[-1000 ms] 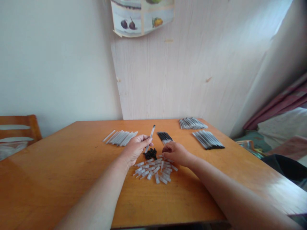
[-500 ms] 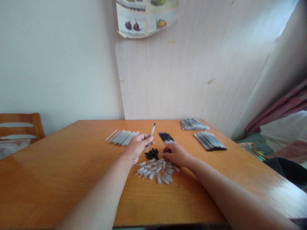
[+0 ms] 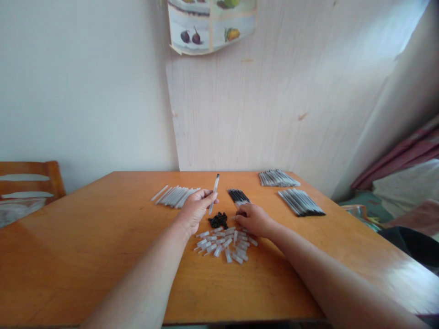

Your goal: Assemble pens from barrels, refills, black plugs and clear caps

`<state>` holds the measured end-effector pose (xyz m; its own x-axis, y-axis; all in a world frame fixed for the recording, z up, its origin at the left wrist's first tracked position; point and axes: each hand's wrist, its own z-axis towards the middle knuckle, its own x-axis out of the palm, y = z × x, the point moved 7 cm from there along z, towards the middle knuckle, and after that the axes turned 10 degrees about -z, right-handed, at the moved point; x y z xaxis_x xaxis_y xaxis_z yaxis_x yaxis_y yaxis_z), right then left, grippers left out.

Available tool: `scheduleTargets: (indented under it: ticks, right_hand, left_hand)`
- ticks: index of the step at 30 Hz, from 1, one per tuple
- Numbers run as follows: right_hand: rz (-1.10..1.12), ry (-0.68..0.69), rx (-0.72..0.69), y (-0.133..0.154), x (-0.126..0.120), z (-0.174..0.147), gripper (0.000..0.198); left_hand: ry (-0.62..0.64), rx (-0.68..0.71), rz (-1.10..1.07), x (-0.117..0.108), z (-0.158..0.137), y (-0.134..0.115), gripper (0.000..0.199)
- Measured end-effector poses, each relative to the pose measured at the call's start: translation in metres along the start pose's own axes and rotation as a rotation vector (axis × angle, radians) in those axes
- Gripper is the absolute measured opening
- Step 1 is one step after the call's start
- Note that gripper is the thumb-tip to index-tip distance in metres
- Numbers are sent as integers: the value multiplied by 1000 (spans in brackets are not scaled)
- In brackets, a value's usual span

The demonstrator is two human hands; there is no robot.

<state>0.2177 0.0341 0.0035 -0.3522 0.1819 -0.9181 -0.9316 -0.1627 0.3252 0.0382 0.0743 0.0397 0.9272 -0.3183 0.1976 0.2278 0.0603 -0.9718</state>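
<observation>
My left hand (image 3: 200,203) pinches a clear pen barrel (image 3: 216,183) with a black plug on its upper end, held nearly upright above the table. My right hand (image 3: 254,219) is closed, fingertips drawn together; a small pale piece seems to poke out, but I cannot make out what it is. Between the hands lies a small heap of black plugs (image 3: 218,220). Nearer to me is a spread of translucent pen caps (image 3: 223,241). Just beyond the right hand lies a row of pens with black ends (image 3: 239,195), its near part covered by the fingers.
Clear tubes (image 3: 174,196) lie side by side beyond my left hand. Two bundles of black-ended pens lie at the right, a near bundle (image 3: 301,202) and a far bundle (image 3: 278,177). The wooden table (image 3: 113,242) meets the wall; a chair (image 3: 55,180) stands at left.
The pen barrel in my left hand has shifted slightly left and up. My right hand has drawn slightly to the right, its fingers still closed.
</observation>
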Motion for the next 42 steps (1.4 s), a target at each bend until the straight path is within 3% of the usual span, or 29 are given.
scheduleTargets:
  ticks: [5,11,18,42]
  right_hand:
    - [159,-103,84,0,-12,-5,21]
    - [571,38,118,19,-3,-12,24]
    - [797,91,122,30,-1,-16,26]
    - [893,52,139,30,-3,-13,25]
  left_hand:
    - [-62,26,-101,-7,5,2,34]
    - [-66,65,-169,-9,8,2,36]
    - [-27,77,-175,-6,7,6,36]
    - [5,33,-131,11,1,15,34]
